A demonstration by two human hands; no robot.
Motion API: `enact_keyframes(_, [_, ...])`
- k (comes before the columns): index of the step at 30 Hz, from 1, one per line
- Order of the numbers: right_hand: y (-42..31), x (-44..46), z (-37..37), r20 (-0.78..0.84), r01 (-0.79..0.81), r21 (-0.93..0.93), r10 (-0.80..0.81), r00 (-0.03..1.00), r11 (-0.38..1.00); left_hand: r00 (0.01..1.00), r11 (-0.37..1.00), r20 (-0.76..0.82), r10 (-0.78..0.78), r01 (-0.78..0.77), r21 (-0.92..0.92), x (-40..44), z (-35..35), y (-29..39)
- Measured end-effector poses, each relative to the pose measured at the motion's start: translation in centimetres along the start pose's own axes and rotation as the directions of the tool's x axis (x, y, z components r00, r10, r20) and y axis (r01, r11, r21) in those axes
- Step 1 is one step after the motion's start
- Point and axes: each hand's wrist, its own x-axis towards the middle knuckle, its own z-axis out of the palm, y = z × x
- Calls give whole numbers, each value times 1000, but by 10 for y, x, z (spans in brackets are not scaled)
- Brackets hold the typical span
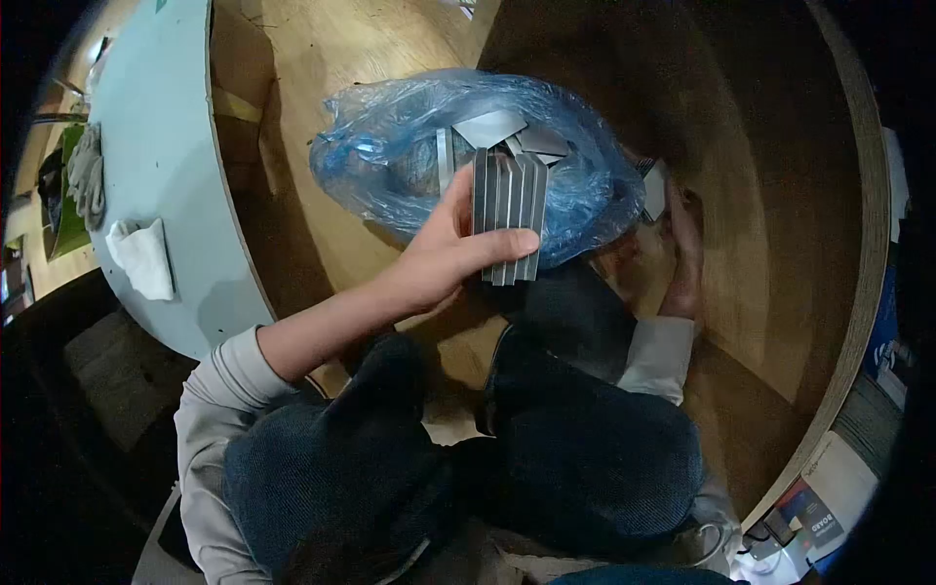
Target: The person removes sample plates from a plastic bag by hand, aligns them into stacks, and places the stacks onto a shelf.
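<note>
My left hand (448, 255) grips a stack of thin grey metal-looking pieces (509, 210) over the near side of a blue plastic bag (375, 190). Its thumb lies across the front of the stack, and the pieces stand edge-on, side by side. Inside the open bag several loose flat grey pieces (490, 127) lie at angles. To the right of the bag, in shadow, my right hand (685, 239) is closed around another small stack of grey pieces (654, 189); its fingers are partly hidden.
A light blue-grey tabletop (161, 88) at the left carries a white folded cloth (143, 258) and grey gloves (86, 175). The bag rests on a wooden surface (322, 39). A curved-looking wooden panel edge (858, 175) borders the right, with boxes (814, 517) beyond it.
</note>
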Motion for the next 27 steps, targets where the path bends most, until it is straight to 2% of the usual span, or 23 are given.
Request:
enact_keyframes(1, [12, 2, 4, 26, -77, -8, 77, 997, 997, 991, 982, -24, 131, -126, 142, 0, 0, -1])
enact_keyframes(2, [-18, -10, 16, 50, -261, -91, 266, 963, 961, 965, 927, -26, 262, -244, 286, 0, -1, -1])
enact_keyframes(3, [-41, -18, 20, 57, -430, -175, 445, 894, 886, 964, 922, -22, 266, -248, 298, 1, -2, 2])
enact_keyframes(4, [-58, -19, 18, 56, -429, -174, 444, 894, 886, 916, 828, 34, 399, -376, 415, -1, -7, 9])
enact_keyframes(6, [-77, -23, 19, 153, -433, -134, 450, 880, 891, 766, 526, 209, 608, -586, 616, 0, -12, 20])
enact_keyframes(7, [-83, -25, 22, 202, -436, -114, 451, 869, 893, 765, 514, 218, 607, -586, 626, 1, -15, 26])
enact_keyframes(10, [-63, -16, 20, 219, -464, -92, 472, 854, 881, 525, 304, 449, 723, -825, 476, 8, -18, 40])
enact_keyframes(11, [-53, -12, 16, 230, -468, -79, 473, 851, 880, 525, 287, 464, 714, -823, 490, 9, -20, 42])
enact_keyframes(12, [-45, -10, 11, 242, -472, -67, 474, 847, 879, 464, 217, 510, 724, -855, 470, 11, -21, 47])
enact_keyframes(14, [-47, -10, 8, 425, -411, 13, 366, 828, 912, 339, 73, 600, 725, -903, 423, 11, -23, 57])
enact_keyframes(15, [-54, -12, 11, 487, -390, 52, 318, 813, 919, 338, 50, 612, 715, -898, 438, 11, -25, 61])
enact_keyframes(16, [-83, -16, 15, 409, -470, -58, 451, 793, 881, 326, 53, 590, 738, -901, 431, 10, -27, 64])
enact_keyframes(18, [-72, -8, 25, 337, -535, -137, 548, 766, 833, 297, 53, 548, 782, -908, 416, 10, -31, 68])
enact_keyframes(19, [-24, 11, 30, 147, -304, -304, 360, 921, 903, 290, 27, 563, 774, -903, 428, 8, -31, 69])
enact_keyframes(21, [-9, 24, 43, -6, -81, -477, 89, 996, 875, 431, 202, 347, 833, -821, 534, 2, -28, 63])
enact_keyframes(22, [-24, 23, 46, 140, -121, -444, 202, 969, 888, 488, 296, 225, 843, -771, 564, 1, -31, 63])
enact_keyframes(23, [-41, 20, 46, 286, -164, -421, 302, 909, 892, 480, 282, 231, 846, -771, 571, 1, -36, 65])
enact_keyframes(25, [-45, 18, 45, 423, -204, -413, 386, 820, 888, 585, 442, 95, 805, -700, 561, 1, -43, 65])
enact_keyframes(26, [-37, 18, 46, 435, -208, -364, 363, 824, 908, 634, 524, 21, 773, -658, 541, 1, -45, 63])
enact_keyframes(27, [-34, 18, 42, 430, -221, -324, 352, 832, 920, 630, 526, 14, 776, -660, 536, 0, -46, 62])
